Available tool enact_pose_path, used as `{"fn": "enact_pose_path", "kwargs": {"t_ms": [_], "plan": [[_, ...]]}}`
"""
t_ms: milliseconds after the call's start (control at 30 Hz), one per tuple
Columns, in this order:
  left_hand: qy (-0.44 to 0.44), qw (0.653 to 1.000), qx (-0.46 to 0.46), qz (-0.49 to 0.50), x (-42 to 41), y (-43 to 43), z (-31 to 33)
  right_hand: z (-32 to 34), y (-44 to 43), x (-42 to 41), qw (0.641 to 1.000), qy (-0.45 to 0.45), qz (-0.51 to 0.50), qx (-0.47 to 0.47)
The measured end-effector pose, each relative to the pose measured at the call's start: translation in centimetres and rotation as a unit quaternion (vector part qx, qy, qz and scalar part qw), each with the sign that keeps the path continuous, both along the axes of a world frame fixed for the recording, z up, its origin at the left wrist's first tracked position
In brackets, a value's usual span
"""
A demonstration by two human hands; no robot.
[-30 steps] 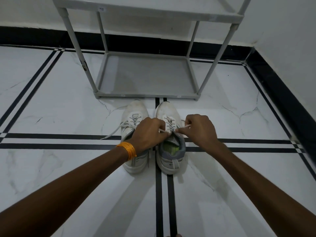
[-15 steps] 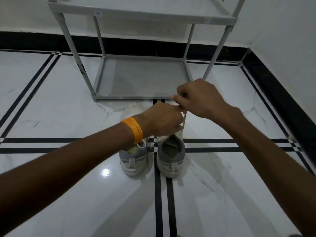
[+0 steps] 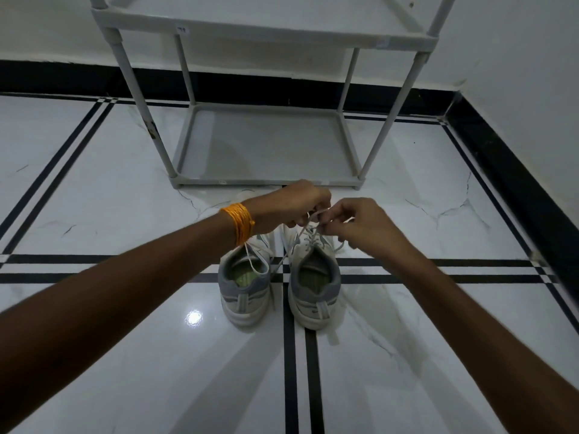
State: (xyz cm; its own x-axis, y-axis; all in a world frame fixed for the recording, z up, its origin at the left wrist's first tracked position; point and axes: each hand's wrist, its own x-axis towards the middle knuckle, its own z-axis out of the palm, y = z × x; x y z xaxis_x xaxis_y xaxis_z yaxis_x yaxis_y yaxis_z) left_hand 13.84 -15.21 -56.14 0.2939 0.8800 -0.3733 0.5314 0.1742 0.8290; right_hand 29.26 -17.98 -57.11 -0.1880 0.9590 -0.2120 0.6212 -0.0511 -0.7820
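Two white and grey sneakers stand side by side on the tiled floor, heels toward me: the left shoe (image 3: pixel 243 285) and the right shoe (image 3: pixel 315 285). Above the right shoe's laces, my left hand (image 3: pixel 291 205), with an orange thread band at the wrist, pinches the white shoelace (image 3: pixel 316 213). My right hand (image 3: pixel 357 225) pinches the same lace from the other side. The lace runs taut down to the right shoe's eyelets. A loose lace loop lies over the left shoe's opening. The shoes' toes are hidden behind my hands.
A grey shoe rack (image 3: pixel 266 180) stands just beyond the shoes, its bottom shelf bare, an upper shelf (image 3: pixel 282 32) above. White walls with black skirting close the back and right side. The floor is glossy white marble with black stripes.
Both hands have come back down from a raised pull toward the rack and now sit closer together over the right shoe. The lace stays held. The camera has tilted a little.
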Motion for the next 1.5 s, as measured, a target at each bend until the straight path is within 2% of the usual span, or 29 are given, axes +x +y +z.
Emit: {"fn": "enact_pose_path", "kwargs": {"t_ms": [67,167,200,300,367,567,700,733,833,900,1000,1100,1233,1300,1367,1433,1500], "plan": [[0.004,1.000,-0.005,0.012,0.2,0.0,-0.3,-1.0,-0.4,-0.6,0.999,0.009,-0.025,-0.018],[-0.051,0.998,-0.026,0.040,0.2,0.0,-0.7,-2.2,-1.5,-1.5,0.988,0.009,-0.134,0.072],[-0.067,0.996,-0.029,0.046,0.1,0.0,-0.9,-2.5,-2.1,-1.9,0.987,0.015,-0.145,0.071],[-0.073,0.996,-0.027,0.042,-0.2,0.0,-1.0,-3.8,-3.5,-3.7,0.990,0.092,-0.085,-0.064],[-0.065,0.997,-0.011,0.029,-0.1,-0.1,-1.1,-4.0,-3.6,-4.2,0.986,0.126,-0.063,-0.087],[-0.040,0.993,0.106,-0.016,-1.3,0.0,-0.6,-0.3,-3.0,-2.9,0.996,0.073,-0.032,0.030],[-0.037,0.993,0.094,-0.054,-1.9,0.3,-1.1,4.3,-1.8,-1.9,0.983,0.175,-0.036,0.038],[-0.031,0.992,0.094,-0.072,-1.9,0.4,-1.3,5.2,-1.4,-1.6,0.984,0.168,-0.024,0.057],[0.002,0.987,0.125,-0.105,-1.6,0.4,-1.6,6.6,-0.3,-1.4,0.989,0.064,0.036,0.130],[0.044,0.969,0.226,-0.091,-1.2,0.2,-1.9,6.8,0.4,-1.5,0.985,0.024,0.064,0.161],[0.139,0.909,0.391,-0.033,-0.2,-0.5,-2.7,6.2,1.7,-1.4,0.966,-0.056,0.059,0.247],[0.208,0.853,0.479,0.005,-0.2,-1.2,-3.2,4.8,3.0,-0.6,0.959,-0.067,0.016,0.276],[0.228,0.778,0.582,-0.063,-1.5,-1.7,-4.1,2.1,4.6,0.5,0.963,-0.072,-0.032,0.257],[0.242,0.752,0.606,-0.092,-1.9,-1.5,-4.7,0.7,5.1,0.6,0.964,-0.090,-0.035,0.248],[0.258,0.739,0.611,-0.116,-2.1,-1.2,-5.0,-0.4,5.2,0.2,0.966,-0.104,-0.026,0.236],[0.270,0.746,0.596,-0.127,-2.1,-1.0,-5.0,-1.2,5.3,-0.1,0.969,-0.111,-0.014,0.219],[0.255,0.797,0.541,-0.089,-1.5,-1.3,-4.4,-1.7,5.3,-0.1,0.976,-0.112,-0.002,0.189]]}}
